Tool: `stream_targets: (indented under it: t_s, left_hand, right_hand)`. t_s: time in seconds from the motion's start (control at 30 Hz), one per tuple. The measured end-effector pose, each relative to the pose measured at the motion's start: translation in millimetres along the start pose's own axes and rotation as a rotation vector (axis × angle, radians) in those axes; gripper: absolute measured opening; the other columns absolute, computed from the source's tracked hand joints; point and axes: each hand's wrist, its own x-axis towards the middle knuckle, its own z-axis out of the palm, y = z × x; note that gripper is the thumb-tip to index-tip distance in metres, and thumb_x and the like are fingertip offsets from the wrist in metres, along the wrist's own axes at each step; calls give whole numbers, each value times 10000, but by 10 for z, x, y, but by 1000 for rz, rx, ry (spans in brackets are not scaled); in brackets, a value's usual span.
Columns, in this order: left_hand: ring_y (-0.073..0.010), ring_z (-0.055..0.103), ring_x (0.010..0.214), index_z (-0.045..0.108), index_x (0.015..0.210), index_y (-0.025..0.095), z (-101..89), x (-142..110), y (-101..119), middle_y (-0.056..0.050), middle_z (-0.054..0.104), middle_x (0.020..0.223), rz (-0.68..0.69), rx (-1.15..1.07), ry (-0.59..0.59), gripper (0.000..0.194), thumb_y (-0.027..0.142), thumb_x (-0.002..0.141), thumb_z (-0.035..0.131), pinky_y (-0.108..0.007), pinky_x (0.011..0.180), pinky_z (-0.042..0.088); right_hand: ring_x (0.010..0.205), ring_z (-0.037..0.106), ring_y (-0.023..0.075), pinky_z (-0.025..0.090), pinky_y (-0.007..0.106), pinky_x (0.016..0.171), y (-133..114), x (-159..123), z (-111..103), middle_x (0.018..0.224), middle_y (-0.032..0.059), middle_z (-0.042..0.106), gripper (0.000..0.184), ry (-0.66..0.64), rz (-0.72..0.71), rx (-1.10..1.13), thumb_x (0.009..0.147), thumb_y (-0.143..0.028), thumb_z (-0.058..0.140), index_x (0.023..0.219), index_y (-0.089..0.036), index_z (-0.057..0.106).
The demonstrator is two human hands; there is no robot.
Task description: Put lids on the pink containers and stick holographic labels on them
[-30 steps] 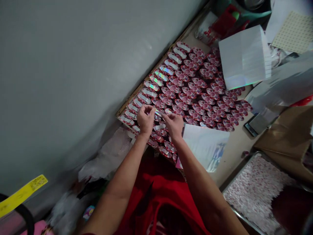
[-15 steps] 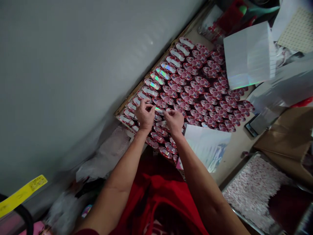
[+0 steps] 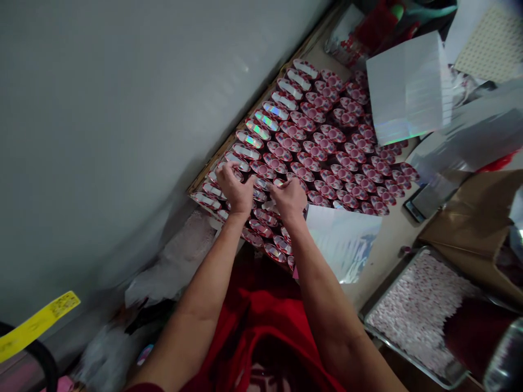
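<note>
Looks to me like the step in hand is setting a shiny strip (image 3: 262, 184), right between the hands, onto one of the red oval pieces (image 3: 302, 173) lined up on the tabletop (image 3: 384, 251). Left hand's (image 3: 237, 191) thumb and fingers are spread, right hand's (image 3: 290, 198) fingertips are close together by the strip's end, can't tell if they're pinching it. I'd guess the next move calls for a light, even press.

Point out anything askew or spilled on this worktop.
The pale sheet at the far right lies slanted over some of the red ovals, which looks odd beside their otherwise orderly rows. No obvious spill shows.
</note>
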Motion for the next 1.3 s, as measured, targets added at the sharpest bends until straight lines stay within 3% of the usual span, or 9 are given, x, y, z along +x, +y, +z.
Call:
stream_targets:
  t_s: [0.2, 0.3, 0.4, 0.53, 0.7, 0.83, 1.0, 1.1, 1.3]
  left_hand:
    - [-245, 661, 1014, 683, 970, 205, -207, -1, 112, -77, 707, 1006, -89, -93, -118, 165, 240, 840, 778, -413, 1016, 507]
    - [-198, 697, 872, 725, 985, 200, -425, -295, 122, -62, 742, 927, -266, -332, -223, 311, 503, 915, 713, -324, 848, 558]
    - [-180, 716, 759, 735, 951, 183, -563, -580, 130, -71, 759, 869, -620, -584, -392, 529, 700, 837, 726, -299, 720, 581]
    - [-164, 723, 729, 730, 932, 169, -526, -710, 152, -65, 772, 874, -803, -813, -470, 551, 601, 648, 921, -302, 709, 613]
    - [-141, 666, 697, 744, 849, 176, -408, -531, 87, -20, 731, 791, -647, -691, -338, 450, 564, 684, 901, -289, 699, 592]
    - [-212, 646, 821, 767, 763, 224, -332, -127, 69, -44, 697, 802, -215, -231, -281, 244, 451, 794, 850, -401, 886, 566]
    - [-361, 553, 1160, 730, 715, 225, -73, 308, 157, -121, 637, 1050, 120, 102, -138, 200, 328, 779, 889, -571, 1099, 417]
    - [-370, 522, 1197, 739, 777, 219, 26, 372, 182, -130, 613, 1113, 162, 209, -156, 187, 360, 833, 848, -581, 1101, 399]
    - [-334, 527, 1199, 788, 873, 236, -13, 327, 196, -114, 615, 1183, 135, 396, -180, 158, 390, 860, 821, -500, 1053, 436]
  right_hand:
    - [795, 634, 220, 424, 315, 748, 65, -9, -64, 853, 40, 713, 377, 63, -50, 335, 816, -579, 735, 847, -237, 580]
    - [740, 591, 187, 417, 299, 727, 45, -26, -64, 794, 10, 671, 408, 80, -61, 460, 791, -602, 740, 796, -238, 555]
    - [736, 582, 186, 420, 297, 708, -1, -30, -36, 766, 8, 655, 406, 70, -91, 493, 803, -610, 721, 791, -239, 555]
    - [757, 591, 197, 433, 297, 690, -56, -51, -13, 736, 15, 649, 412, 53, -119, 511, 802, -622, 717, 776, -243, 556]
    - [682, 592, 168, 444, 283, 638, -8, -83, -97, 700, -20, 625, 497, -80, -74, 792, 665, -629, 829, 813, -240, 557]
    - [618, 603, 166, 445, 285, 589, 47, -8, -93, 692, -32, 647, 609, -245, 4, 1034, 478, -525, 924, 881, -227, 578]
    - [708, 626, 165, 488, 300, 715, -94, 188, 66, 781, -15, 677, 374, 58, -47, 795, 649, -391, 817, 890, -211, 595]
    - [789, 632, 176, 460, 313, 799, -208, 239, 102, 860, -1, 698, 269, 170, -111, 567, 728, -329, 744, 932, -212, 613]
    - [798, 626, 200, 413, 320, 777, -261, 233, 82, 878, -1, 709, 253, 162, -91, 457, 739, -312, 720, 950, -228, 608]
